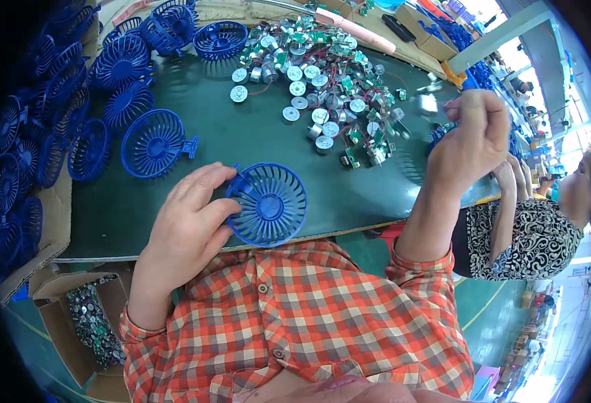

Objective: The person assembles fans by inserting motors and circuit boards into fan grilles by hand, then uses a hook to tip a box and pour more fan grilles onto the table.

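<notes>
My left grip (188, 215) clamps a blue fan guard; my right grip (473, 131) hangs beside the motors

My left thumb and fingers are closed on the clip at the blue fan guard's (270, 207) left rim, at the near edge of the counter (208, 124). My right fingers curl above the counter's right side, a blurred shiny piece (428, 103) just beside their tips; I cannot tell whether they hold it.

I judge the step to be steadying the guard while fetching a part from the pile of wired motors (319, 79) toward the far edge. The next move probably calls for bringing one motor to the guard's hub, wires kept clear.

Along the counter's left edge, a cardboard box (55, 225) holds heaped blue guards (10, 174). Below the near left corner, an open carton (55, 329) holds small metal and green parts (93, 319). Near the far right corner, another box (436, 50) holds blue pieces (433, 30).
</notes>
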Tool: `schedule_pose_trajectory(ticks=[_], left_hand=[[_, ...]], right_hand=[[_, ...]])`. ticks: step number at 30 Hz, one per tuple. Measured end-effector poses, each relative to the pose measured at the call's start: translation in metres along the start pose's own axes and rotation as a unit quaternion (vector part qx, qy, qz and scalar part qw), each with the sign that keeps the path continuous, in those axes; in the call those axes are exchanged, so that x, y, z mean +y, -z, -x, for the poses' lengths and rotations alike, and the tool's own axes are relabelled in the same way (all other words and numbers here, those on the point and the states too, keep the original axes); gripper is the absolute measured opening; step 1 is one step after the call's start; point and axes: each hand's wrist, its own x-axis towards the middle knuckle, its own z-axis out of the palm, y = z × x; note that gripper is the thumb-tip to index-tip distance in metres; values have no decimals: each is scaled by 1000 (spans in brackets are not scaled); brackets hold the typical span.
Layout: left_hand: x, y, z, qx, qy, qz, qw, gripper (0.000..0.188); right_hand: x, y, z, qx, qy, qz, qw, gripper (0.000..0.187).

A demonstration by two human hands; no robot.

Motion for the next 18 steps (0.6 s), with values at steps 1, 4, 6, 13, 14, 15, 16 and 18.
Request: schedule_pose_trajectory(ticks=[1,4,6,13,14,15,16,18], left_hand=[[0,0,-1,8,-7,1,1000,35],[0,-1,0,20,-11,2,1000,30],[2,-1,1,25,-9,3,1000,28],[2,-1,1,13,-16,14,1000,26],[0,-1,3,17,-14,14,1000,29],[0,-2,5,19,-12,14,1000,29],[0,-2,4,22,-15,14,1000,29],[1,-3,3,27,-16,14,999,30]], right_hand=[[-2,-1,-9,20,15,-21,999,11],[12,-6,-11,-30,-80,-75,994,13],[33,-8,-3,-125,-304,-160,931,15],[51,16,-47,-76,-302,-259,914,12],[39,22,-70,-111,-279,-342,890,12],[28,26,-87,-144,-253,-423,858,12],[20,21,-84,-145,-252,-421,859,12],[0,-1,-60,-143,-62,-32,987,14]])
